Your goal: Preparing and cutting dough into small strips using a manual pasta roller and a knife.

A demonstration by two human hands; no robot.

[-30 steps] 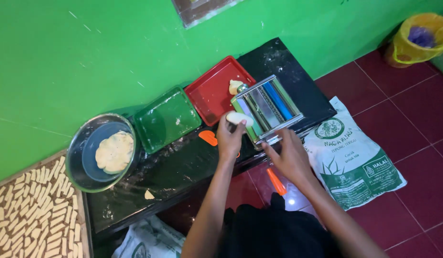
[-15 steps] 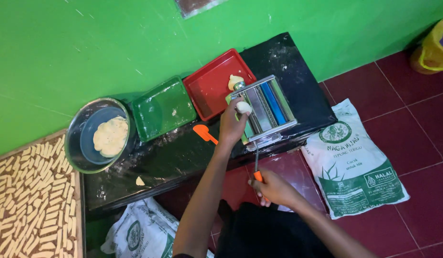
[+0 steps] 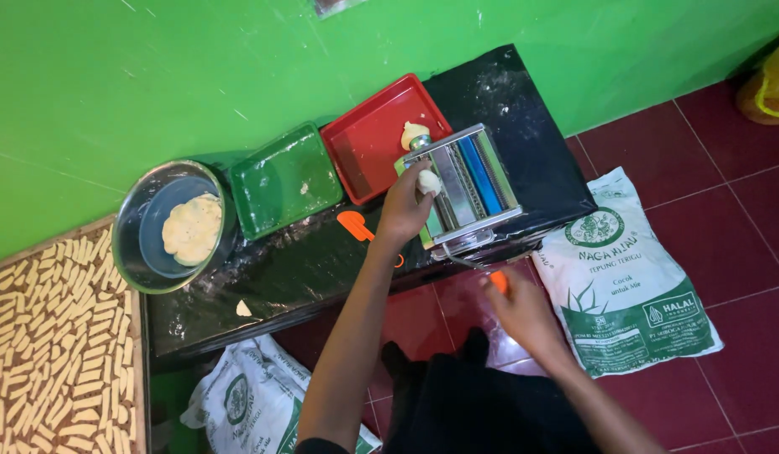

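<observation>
My left hand [image 3: 404, 208] covers part of the dough lump [image 3: 428, 182] at the roller machine [image 3: 467, 187], so I cannot tell how much of it is in the rollers. My right hand [image 3: 524, 313] wraps the orange crank handle [image 3: 499, 281], only its tip showing. The tray of cut strips [image 3: 49, 336] runs off the left and bottom edges. The yellow bin [image 3: 772, 84] is cut by the right edge. My arm hides part of the lower flour sack [image 3: 251, 402], also cropped at the bottom.
</observation>
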